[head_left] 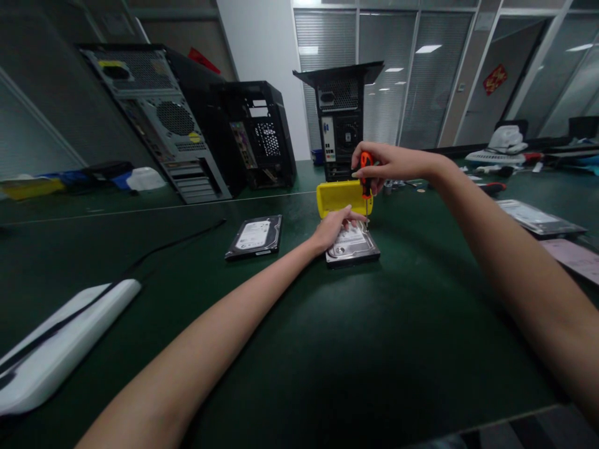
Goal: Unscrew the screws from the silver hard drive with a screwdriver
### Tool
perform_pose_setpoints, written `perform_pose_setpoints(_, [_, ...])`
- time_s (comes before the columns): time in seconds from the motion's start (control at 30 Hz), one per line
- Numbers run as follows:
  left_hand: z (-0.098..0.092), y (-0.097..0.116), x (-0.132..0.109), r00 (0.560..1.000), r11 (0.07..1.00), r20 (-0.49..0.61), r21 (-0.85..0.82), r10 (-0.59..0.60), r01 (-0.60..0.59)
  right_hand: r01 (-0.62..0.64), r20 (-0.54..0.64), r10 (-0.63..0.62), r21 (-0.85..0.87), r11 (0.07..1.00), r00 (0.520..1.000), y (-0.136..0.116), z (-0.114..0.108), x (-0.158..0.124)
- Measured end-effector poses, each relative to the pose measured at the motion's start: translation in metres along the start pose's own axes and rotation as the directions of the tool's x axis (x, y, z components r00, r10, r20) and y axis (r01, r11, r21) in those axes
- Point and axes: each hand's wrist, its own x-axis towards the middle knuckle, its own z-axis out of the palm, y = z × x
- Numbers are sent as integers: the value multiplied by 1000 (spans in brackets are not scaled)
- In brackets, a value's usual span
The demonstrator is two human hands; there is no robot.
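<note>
A silver hard drive (pixel 356 249) lies flat on the dark green table (pixel 327 349). My left hand (pixel 333 226) rests on its top near the far edge, fingers pressed down on it. My right hand (pixel 382 164) is closed round an orange-handled screwdriver (pixel 365 174), held upright with its thin shaft pointing down at the drive's far right corner. A yellow tray (pixel 337 197) stands just behind the drive. A second hard drive (pixel 255 236) lies to the left, apart from both hands.
Three open computer cases (pixel 163 118) (pixel 262 134) (pixel 341 118) stand along the table's back. A white device with a black cable (pixel 56 346) lies at the near left. Flat panels (pixel 538 218) and another screwdriver (pixel 491 186) are on the right.
</note>
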Motion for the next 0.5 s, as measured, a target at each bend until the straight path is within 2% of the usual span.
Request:
perform_pose_setpoints(0.13, [0, -2, 2, 999, 997, 42, 70, 33, -36, -3, 20, 1, 71, 998, 1000, -2, 1, 0])
perform_pose_setpoints(0.27, [0, 0, -2, 988, 975, 108, 184, 110, -128, -44, 32, 41, 93, 995, 999, -2, 0, 0])
perform_pose_setpoints(0.4, [-4, 5, -18, 971, 938, 116, 257, 208, -232, -90, 21, 89, 62, 994, 996, 1, -3, -1])
perform_pose_setpoints(0.5, [-7, 10, -35, 966, 925, 115, 282, 230, -254, -81, 16, 80, 62, 995, 997, 4, -4, 0])
